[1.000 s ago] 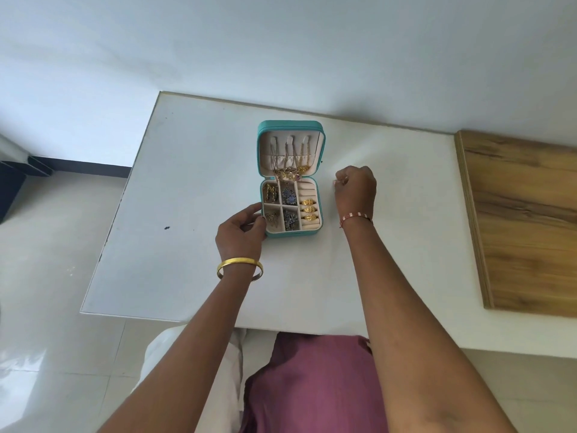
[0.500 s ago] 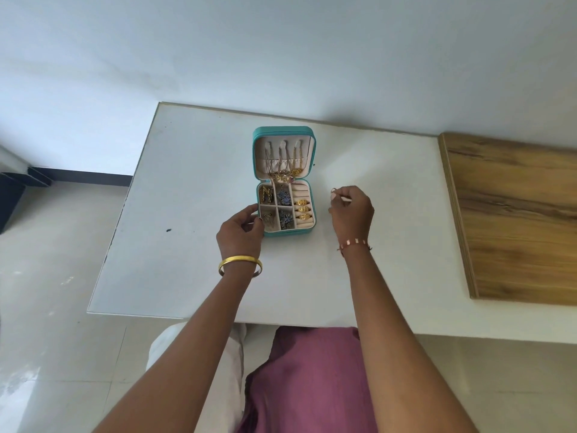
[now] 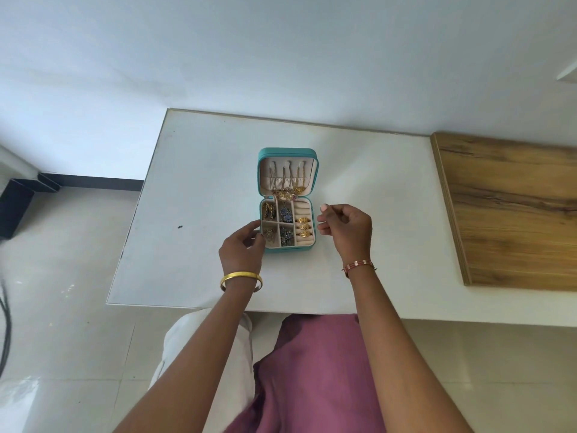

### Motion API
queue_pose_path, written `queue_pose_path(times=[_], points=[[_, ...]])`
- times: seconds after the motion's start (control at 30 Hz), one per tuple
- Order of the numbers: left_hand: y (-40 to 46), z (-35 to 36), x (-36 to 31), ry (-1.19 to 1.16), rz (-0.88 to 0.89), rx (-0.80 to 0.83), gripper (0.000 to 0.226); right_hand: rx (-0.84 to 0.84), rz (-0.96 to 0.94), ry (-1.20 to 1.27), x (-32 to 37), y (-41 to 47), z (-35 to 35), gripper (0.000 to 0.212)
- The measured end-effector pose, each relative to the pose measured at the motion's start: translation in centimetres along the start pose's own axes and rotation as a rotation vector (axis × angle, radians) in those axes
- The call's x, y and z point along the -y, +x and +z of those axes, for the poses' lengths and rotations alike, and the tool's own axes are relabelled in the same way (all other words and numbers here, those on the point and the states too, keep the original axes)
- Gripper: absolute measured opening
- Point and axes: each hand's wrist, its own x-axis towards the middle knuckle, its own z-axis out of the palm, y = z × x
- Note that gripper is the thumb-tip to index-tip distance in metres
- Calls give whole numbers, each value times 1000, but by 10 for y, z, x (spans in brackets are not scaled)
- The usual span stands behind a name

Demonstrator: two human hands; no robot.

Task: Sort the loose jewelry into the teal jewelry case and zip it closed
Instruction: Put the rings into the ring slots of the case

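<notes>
The open case (image 3: 287, 225) lies between both hands: left hand (image 3: 242, 250) grips its near-left corner; right hand (image 3: 346, 228), just beside its right wall, perhaps pinches something tiny.

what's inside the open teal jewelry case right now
The teal jewelry case holds gold rings in its ring rolls, dark pieces in four compartments and chains in the lid; the left hand covers one corner.
</notes>
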Motion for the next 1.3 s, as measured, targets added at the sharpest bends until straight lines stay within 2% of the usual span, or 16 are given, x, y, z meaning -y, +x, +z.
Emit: queue_pose_path(times=[0.2,0.37,0.5,0.8,1.03,1.17,1.3], points=[[-11,-7,7,16,9,24,28,158,18,-32,-5,-13,-7,13],[-13,-8,7,17,3,28,28,428,-48,-441,-5,-15,-16,12],[-13,-8,8,37,2,28,28,555,-106,-699,-1,-15,-13,7],[-13,-8,8,39,3,24,28,624,-119,-907,10,-13,-1,19],[-13,-8,9,39,10,21,28,691,-105,-998,17,-5,7,17],[-13,-8,8,26,4,22,28,656,-140,-993,17,-4,6,13],[-13,-8,9,28,5,22,28,545,-191,-862,16,-11,2,7]])
